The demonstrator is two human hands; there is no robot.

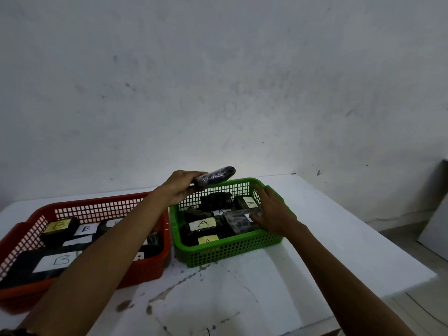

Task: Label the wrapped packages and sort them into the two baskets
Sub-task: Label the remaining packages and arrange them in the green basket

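A green basket stands at the middle of the white table and holds several dark wrapped packages with labels marked A. Left of it, a red basket holds several dark packages with labels marked B. My left hand holds a dark wrapped package above the green basket's far left corner. My right hand reaches into the green basket from the right, its fingers on a grey wrapped package lying there.
The white table has dark stains near its front middle. Its right edge drops to the floor, where a pale board leans. A grey-white wall rises right behind the table.
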